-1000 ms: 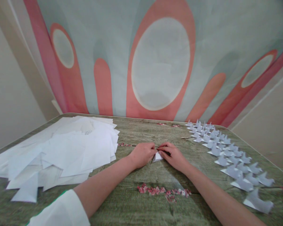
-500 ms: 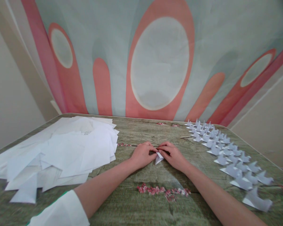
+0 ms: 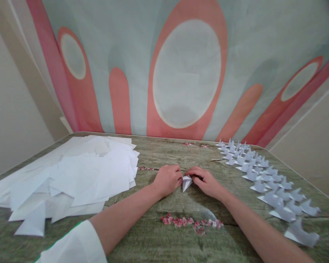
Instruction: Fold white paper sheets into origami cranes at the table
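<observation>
A small folded piece of white paper (image 3: 186, 183) is held between my two hands over the middle of the table, its pointed end toward me. My left hand (image 3: 168, 179) grips its left edge with curled fingers. From the other side my right hand (image 3: 207, 181) pinches the paper's upper right part between thumb and fingers. The far end of the folded paper is hidden behind the fingers.
A broad pile of white paper sheets (image 3: 82, 175) covers the table's left side. Rows of folded paper birds (image 3: 272, 197) stand along the right. The wood-patterned table (image 3: 142, 233) meets a painted backdrop (image 3: 186, 73) behind.
The left hand's fingers have curled in more, and the right hand has shifted slightly right. More of the folded paper shows between them. The view has shifted slightly.
</observation>
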A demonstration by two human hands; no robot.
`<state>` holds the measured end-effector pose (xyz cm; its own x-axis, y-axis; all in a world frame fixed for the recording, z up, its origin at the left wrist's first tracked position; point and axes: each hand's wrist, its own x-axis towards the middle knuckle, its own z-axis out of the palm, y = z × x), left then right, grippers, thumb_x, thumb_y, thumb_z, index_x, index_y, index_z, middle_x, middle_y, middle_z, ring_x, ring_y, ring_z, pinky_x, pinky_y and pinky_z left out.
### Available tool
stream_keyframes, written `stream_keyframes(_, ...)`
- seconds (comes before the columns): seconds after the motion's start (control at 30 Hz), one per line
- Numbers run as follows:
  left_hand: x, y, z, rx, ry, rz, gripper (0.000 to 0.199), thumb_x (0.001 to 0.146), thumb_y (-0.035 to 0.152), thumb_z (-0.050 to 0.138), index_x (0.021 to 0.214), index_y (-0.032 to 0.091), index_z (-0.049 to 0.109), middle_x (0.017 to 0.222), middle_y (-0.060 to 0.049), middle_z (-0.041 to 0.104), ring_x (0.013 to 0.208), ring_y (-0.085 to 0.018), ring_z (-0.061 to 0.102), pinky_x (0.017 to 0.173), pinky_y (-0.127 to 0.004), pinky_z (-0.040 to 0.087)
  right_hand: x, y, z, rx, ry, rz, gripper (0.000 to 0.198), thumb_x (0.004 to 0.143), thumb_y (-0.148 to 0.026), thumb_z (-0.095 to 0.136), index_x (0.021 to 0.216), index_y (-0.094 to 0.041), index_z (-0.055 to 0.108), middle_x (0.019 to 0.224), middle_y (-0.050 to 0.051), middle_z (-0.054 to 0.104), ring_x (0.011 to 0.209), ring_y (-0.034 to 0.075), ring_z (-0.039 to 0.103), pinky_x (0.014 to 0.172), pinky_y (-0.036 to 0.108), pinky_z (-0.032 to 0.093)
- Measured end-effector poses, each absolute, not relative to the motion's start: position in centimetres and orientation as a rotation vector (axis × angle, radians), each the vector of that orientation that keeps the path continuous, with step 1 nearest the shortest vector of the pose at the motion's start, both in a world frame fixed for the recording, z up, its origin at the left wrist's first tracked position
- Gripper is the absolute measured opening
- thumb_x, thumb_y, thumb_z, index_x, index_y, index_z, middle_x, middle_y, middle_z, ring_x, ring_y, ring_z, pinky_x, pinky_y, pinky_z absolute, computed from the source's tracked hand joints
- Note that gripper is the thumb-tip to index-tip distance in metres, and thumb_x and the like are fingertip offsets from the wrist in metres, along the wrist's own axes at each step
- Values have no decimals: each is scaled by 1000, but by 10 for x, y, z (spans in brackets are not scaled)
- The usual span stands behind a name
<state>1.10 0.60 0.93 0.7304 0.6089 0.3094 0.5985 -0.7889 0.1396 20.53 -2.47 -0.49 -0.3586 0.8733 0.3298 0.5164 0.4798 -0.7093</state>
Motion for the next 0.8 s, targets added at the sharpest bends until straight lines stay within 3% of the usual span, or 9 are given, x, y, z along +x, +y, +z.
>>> stream_keyframes(0.1, 10, 6, 11, 3017, 1008, 508, 17, 83, 27, 51, 76, 19, 64, 78, -3, 58, 75, -17, 53, 67, -29, 38, 204, -30, 3, -1136, -2106, 631, 40, 70, -1, 42, 97, -20, 65, 94, 5, 61, 90, 18, 55, 84, 32, 42)
stream_keyframes(0.37, 10, 6, 10, 3071, 1005, 506, 20, 85, 28, 49, 75, 18, 64, 78, -4, 57, 75, -17, 53, 68, -29, 38, 202, -28, -9, -1280, -2200, 307, 24, 83, -15, 50, 99, -22, 66, 91, 5, 62, 86, 19, 54, 80, 34, 42)
stream_keyframes(0.57, 9, 11, 5, 2958, 944, 572, 17, 85, 28, 50, 92, 23, 65, 82, -1, 58, 81, -15, 53, 72, -26, 40, 206, -24, -15, -1281, -2139, 333, 27, 84, -13, 48, 102, -24, 66, 86, 4, 61, 83, 17, 54, 76, 31, 43)
stream_keyframes(0.8, 13, 13, 4, 3023, 897, 535, 18, 86, 27, 49, 93, 21, 65, 83, -3, 59, 80, -17, 53, 72, -27, 40, 205, -23, -14, -1285, -2130, 331, 27, 83, -13, 49, 101, -24, 66, 83, 4, 61, 80, 17, 55, 74, 31, 43)
